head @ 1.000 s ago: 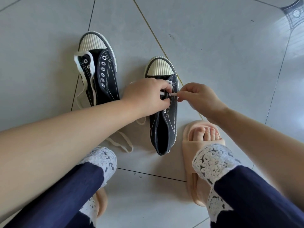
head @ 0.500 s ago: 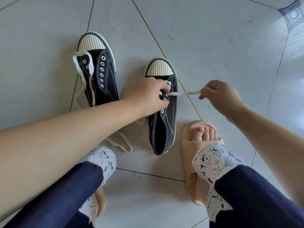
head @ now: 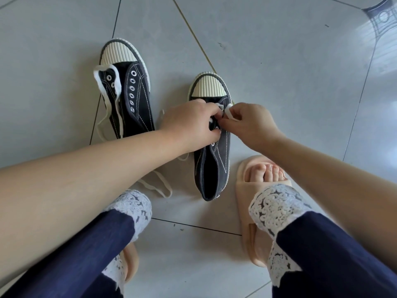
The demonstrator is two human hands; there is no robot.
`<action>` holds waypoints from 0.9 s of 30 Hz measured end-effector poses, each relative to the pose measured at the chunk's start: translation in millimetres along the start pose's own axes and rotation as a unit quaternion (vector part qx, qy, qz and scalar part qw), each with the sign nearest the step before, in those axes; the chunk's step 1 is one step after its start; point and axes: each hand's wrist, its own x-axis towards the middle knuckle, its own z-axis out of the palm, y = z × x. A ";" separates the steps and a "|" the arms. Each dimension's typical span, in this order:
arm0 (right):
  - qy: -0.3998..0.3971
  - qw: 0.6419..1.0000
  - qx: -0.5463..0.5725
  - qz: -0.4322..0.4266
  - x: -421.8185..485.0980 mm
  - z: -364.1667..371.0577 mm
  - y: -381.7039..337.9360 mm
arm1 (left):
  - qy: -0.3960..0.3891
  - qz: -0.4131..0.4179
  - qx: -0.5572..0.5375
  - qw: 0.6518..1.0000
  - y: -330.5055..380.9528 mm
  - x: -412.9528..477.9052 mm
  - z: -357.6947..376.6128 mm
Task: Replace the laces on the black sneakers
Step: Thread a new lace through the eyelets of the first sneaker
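Both hands are down on the nearer black canvas sneaker (head: 212,168), the one with the cream ribbed rubber toe cap. It stands on the pale grey tiled floor (head: 279,72), just beside the beige foam slipper (head: 241,177).

The left hand (head: 189,125) curls over the eyelet rows and grips the upper, fingertips tucked in at the tongue opening. The right hand (head: 251,123) comes in from the other side, thumb and fingers pinching the white flat shoelace (head: 228,111) at the eyelets closest to the toe cap. A short stretch of it shows between the two hands.

Off to the left sits the second black canvas sneaker (head: 137,100). Its metal eyelets are bare on one side, and a loose white lace (head: 117,82) is draped along its other edge and trails onto the floor.
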 end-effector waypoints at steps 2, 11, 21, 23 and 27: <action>0.007 1.000 -0.014 -0.004 -1.5 -5.2 -0.3 | 0.002 0.014 0.018 1.000 0.3 -0.3 -0.8; 0.116 0.990 -0.008 0.083 -10.9 -54.0 39.7 | -0.008 0.012 0.018 1.000 1.2 -1.5 -3.4; -0.014 0.997 -0.070 -0.003 -6.2 -18.8 5.5 | 0.026 0.036 0.041 0.998 -0.1 -0.9 -0.2; -0.030 0.996 -0.087 -0.012 -4.5 -8.3 -2.7 | 0.039 0.037 0.049 0.997 0.3 -0.6 0.0; -0.036 0.996 -0.075 0.009 -0.3 -5.1 -5.6 | 0.043 0.033 0.046 0.997 -0.4 -1.6 -1.1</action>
